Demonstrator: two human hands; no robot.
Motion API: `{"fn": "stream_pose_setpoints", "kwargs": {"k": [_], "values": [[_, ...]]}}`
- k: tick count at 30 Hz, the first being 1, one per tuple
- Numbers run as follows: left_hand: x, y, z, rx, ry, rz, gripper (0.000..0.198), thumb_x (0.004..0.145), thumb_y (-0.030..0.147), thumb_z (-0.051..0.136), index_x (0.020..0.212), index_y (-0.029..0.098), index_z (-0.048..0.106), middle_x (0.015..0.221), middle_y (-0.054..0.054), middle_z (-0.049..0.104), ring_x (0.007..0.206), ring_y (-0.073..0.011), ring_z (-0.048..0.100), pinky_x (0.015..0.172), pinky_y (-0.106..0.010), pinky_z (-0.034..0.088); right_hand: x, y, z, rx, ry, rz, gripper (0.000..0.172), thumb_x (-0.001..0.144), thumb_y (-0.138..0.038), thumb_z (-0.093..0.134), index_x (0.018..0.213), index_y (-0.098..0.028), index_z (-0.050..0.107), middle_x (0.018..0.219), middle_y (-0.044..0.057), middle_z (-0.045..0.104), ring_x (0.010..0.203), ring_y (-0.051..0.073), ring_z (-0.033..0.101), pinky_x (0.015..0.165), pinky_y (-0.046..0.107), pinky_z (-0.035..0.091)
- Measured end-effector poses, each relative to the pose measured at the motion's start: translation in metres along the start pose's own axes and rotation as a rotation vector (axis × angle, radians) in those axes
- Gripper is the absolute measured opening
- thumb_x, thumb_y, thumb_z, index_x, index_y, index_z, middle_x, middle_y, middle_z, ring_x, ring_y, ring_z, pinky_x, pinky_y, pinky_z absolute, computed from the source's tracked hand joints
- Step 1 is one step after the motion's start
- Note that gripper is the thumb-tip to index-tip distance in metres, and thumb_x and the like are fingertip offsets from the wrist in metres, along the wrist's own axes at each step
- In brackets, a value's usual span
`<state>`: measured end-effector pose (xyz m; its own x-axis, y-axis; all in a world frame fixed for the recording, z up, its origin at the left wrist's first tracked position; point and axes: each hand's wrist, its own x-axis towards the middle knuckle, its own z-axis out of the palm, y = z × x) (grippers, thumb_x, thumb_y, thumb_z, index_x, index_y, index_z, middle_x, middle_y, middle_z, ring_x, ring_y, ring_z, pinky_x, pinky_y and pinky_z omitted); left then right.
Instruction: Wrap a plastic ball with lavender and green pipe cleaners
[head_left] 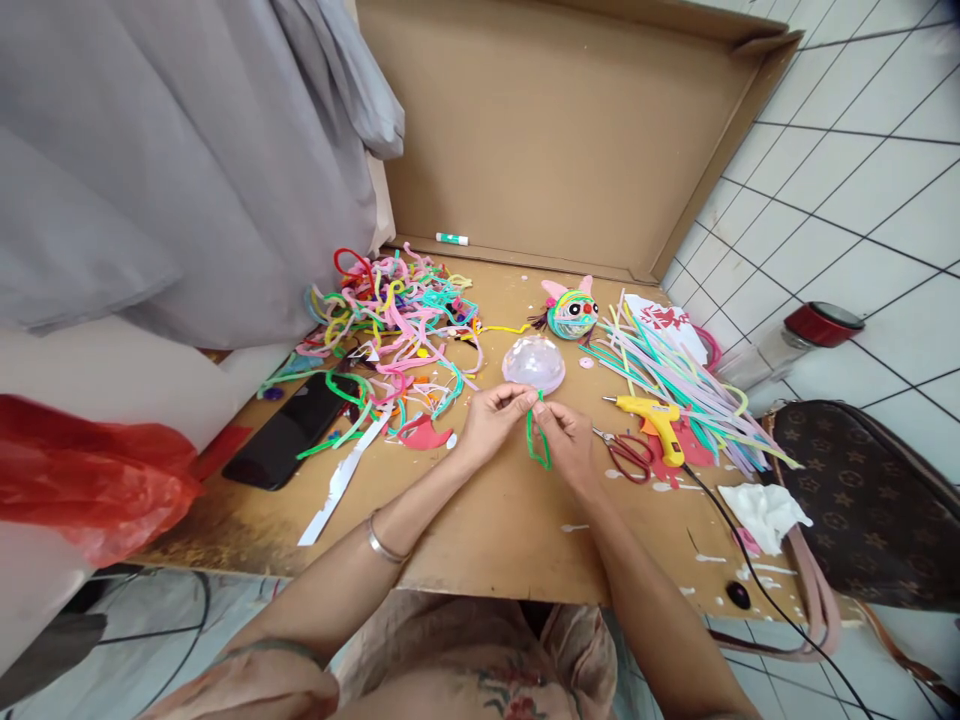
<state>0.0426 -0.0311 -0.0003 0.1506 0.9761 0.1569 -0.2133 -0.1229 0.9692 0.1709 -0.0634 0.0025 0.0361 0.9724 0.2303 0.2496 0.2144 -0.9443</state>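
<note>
Near the middle of the table, my left hand (499, 415) and my right hand (564, 432) meet with their fingers pinched on a green pipe cleaner (538, 455). It is bent into a narrow loop that hangs below my fingertips. Just beyond my hands sits a clear, pinkish balloon-like ball (534, 362). Behind that stands a round animal figure (573, 312) wrapped in coloured strands, with pink ears and stuck-on eyes.
A tangle of coloured pipe cleaners (405, 310) lies left, near a black phone (289, 430). On the right are red-handled scissors (630, 458), a yellow glue gun (656, 420) with its cord, straight pipe cleaners (675, 380) and a brown bag (862, 500). Cardboard (555, 130) rises behind.
</note>
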Motion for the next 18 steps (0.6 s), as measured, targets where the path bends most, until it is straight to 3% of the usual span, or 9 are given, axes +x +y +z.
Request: {"fn": "stream_pose_setpoints", "kwargs": {"k": [5,13,18], "values": [[-0.0023,0.0022,0.0011,0.016,0.009,0.006,0.035,0.075,0.049,0.07,0.068,0.015,0.065,0.064,0.002,0.054,0.063,-0.0097,0.044,0.062,-0.023,0.038,-0.0014,-0.0024,0.0004,-0.184,-0.001,-0.171,0.042,0.094,-0.048,0.047,0.061,-0.022,0.045,0.061,-0.002,0.047,0.059,0.013,0.04,0.059,0.027,0.033],[-0.0015,0.0039,0.0009,0.078,-0.02,0.002,0.028,0.075,0.042,0.064,0.067,0.016,0.056,0.062,0.004,0.05,0.062,-0.0093,0.042,0.063,-0.023,0.036,0.0005,0.001,-0.0012,-0.4,-0.079,-0.37,0.033,0.098,-0.032,0.04,0.07,-0.022,0.053,0.069,0.002,0.058,0.065,0.017,0.049,0.064,0.029,0.036],[-0.0018,0.0039,0.0006,0.106,-0.034,0.003,0.035,0.078,0.049,0.06,0.067,0.018,0.049,0.061,0.005,0.044,0.06,-0.0091,0.039,0.06,-0.023,0.034,0.0013,0.0011,-0.0056,-0.523,-0.133,-0.373,0.03,0.097,-0.03,0.042,0.076,-0.021,0.061,0.074,0.005,0.063,0.068,0.018,0.053,0.066,0.03,0.037]]}}
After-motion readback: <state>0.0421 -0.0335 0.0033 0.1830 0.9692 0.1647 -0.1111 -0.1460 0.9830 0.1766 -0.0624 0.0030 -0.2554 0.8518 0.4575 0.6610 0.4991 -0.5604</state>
